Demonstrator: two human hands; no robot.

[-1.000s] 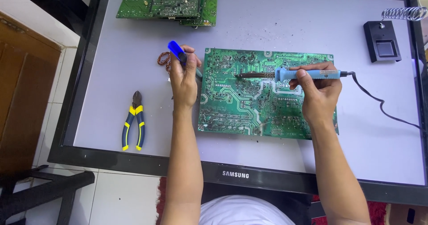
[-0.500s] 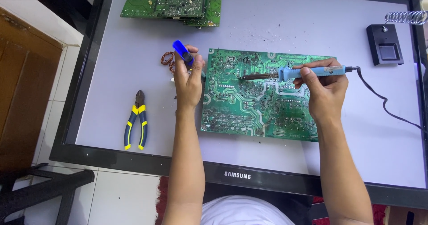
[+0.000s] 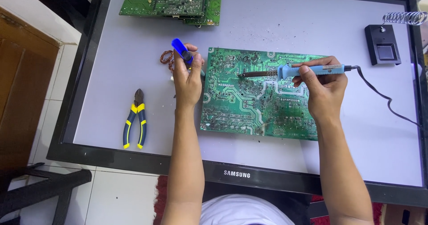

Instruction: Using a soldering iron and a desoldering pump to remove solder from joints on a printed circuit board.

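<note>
A green circuit board (image 3: 249, 104) lies solder side up on a flat screen panel (image 3: 111, 73) that serves as a work surface. My right hand (image 3: 323, 89) grips a blue-handled soldering iron (image 3: 312, 70), its dark tip over the board's upper middle. My left hand (image 3: 187, 80) rests at the board's left edge and holds a blue-topped tool (image 3: 180, 50), pointing up and to the left. The lower part of that tool is hidden in my fist.
Blue-and-yellow pliers (image 3: 135, 118) lie to the left. A small copper wire coil (image 3: 166, 59) sits beside my left hand. More green boards (image 3: 174, 0) are stacked at the top. A black iron stand with a spring (image 3: 383, 46) is at the right, the cord (image 3: 388, 102) trailing from it.
The view has shifted slightly, so everything sits a little lower and to the right. Both hands hold the same tools in the same places on the board.
</note>
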